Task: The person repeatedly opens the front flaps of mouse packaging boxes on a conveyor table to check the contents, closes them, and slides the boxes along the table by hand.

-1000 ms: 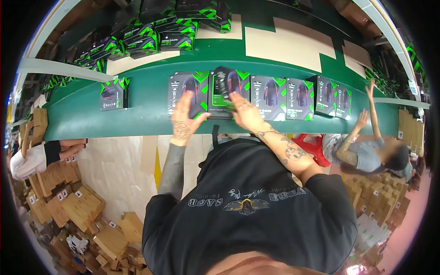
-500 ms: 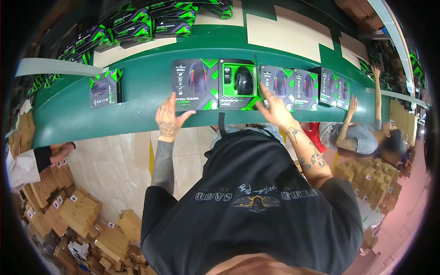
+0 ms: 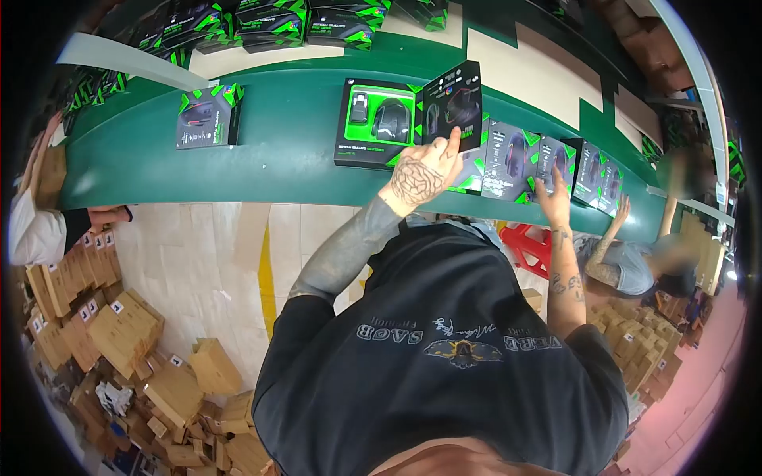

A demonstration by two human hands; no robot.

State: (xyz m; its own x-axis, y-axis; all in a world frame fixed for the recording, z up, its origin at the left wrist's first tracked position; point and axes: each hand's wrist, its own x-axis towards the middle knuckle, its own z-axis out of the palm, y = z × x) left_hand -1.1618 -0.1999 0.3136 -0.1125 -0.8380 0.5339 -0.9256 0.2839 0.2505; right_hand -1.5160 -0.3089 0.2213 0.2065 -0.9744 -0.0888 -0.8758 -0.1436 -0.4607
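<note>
Apparently the left hand (image 3: 424, 173) pinches a lid (image 3: 454, 103); the right hand (image 3: 553, 200), spread, overlaps a box (image 3: 554, 151).

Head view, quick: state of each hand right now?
Left hand: at the raised black-and-green cardboard lid; grip unclear.
Right hand: open, fingers spread over a black-and-green cardboard box.

Rectangular black cardboard mouse box with green accents (image 3: 363, 153): open, face up, left of and beyond the left grip (image 3: 421, 176). Printed black cover panel (image 3: 459, 101): raised, tilted, at the left grip's fingertips. Bright-green insert (image 3: 367, 133): seated inside. Black computer mouse (image 3: 391, 119): right recess. Small black-and-white item (image 3: 359, 107): left recess, identity unclear. Closed black-and-green printed box (image 3: 550, 151): beneath the right grip (image 3: 554, 202)'s fingers.
</note>
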